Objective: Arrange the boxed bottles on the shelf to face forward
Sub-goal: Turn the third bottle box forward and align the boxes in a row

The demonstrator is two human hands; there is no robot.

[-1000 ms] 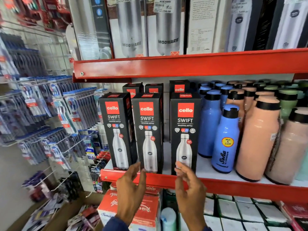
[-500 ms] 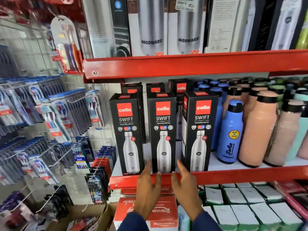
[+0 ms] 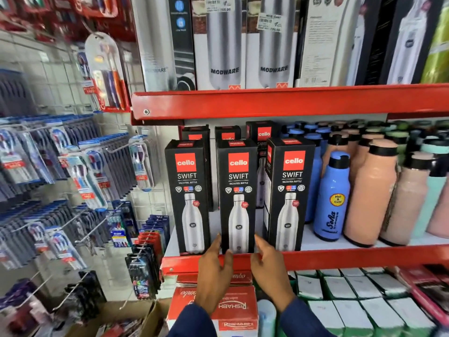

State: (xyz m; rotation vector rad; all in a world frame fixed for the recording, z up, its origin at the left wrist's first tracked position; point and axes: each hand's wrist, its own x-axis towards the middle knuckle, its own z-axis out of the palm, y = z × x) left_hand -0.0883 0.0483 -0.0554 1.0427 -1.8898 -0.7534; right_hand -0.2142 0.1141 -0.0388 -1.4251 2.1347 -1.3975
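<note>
1. Head view: three black boxes stand in a row at the front of the red shelf [image 3: 340, 260]. Each one shows a red "cello" square, the word SWIFT and a silver bottle.
2. The left box [image 3: 188, 195] and the middle box [image 3: 238, 198] face the front. The right box [image 3: 290, 193] is turned a little, so one side shows too.
3. The left hand [image 3: 213, 268] is at the bottom left corner of the middle box. Its fingers are spread and its thumb lies on the box front. It is not closed around anything.
4. The right hand [image 3: 269, 266] is at the bottom right corner of the same box, in the gap next to the right box. Its fingers are loose and open too.
5. More black boxes [image 3: 263, 133] stand behind the front row.
6. Right of the boxes stand a blue bottle [image 3: 331, 198] and some peach bottles [image 3: 369, 190].
7. Big silver bottle boxes [image 3: 223, 45] sit on the shelf above.
8. Toothbrush packs [image 3: 85, 181] hang on hooks at the left.
</note>
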